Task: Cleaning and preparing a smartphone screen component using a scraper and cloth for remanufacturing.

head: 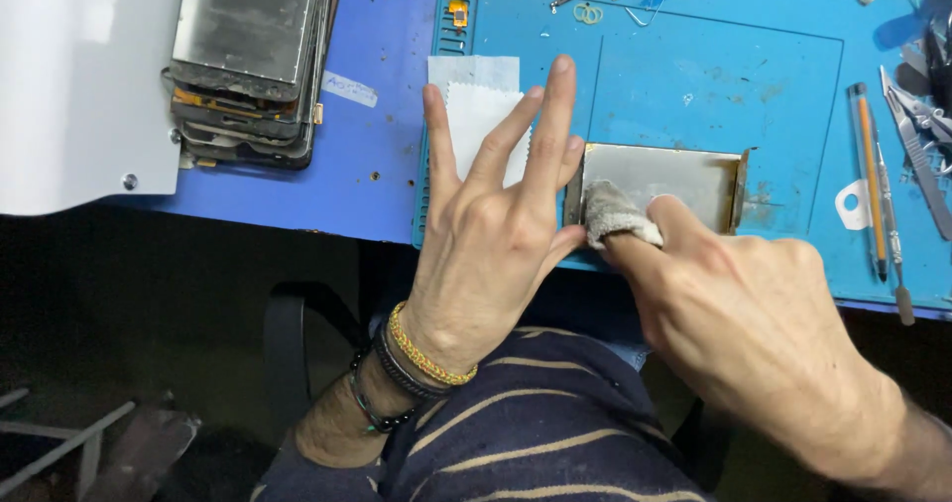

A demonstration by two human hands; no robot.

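A flat grey metal panel (pixel 674 177) lies on the blue work mat (pixel 714 75) near its front edge. My left hand (pixel 491 229) rests with fingers spread, its fingertips steadying the panel's left end and lying over white wipes (pixel 474 95). My right hand (pixel 739 318) presses a small grey-white cloth (pixel 615 214) wrapped over a fingertip onto the panel's lower left corner. Bracelets circle my left wrist.
A stack of dismantled screen panels (pixel 248 56) sits at the back left beside a white sheet (pixel 79 85). Tweezers, a pencil-like tool (pixel 871 175) and other tools lie at the right edge. Small parts are scattered at the mat's far edge. My lap is below.
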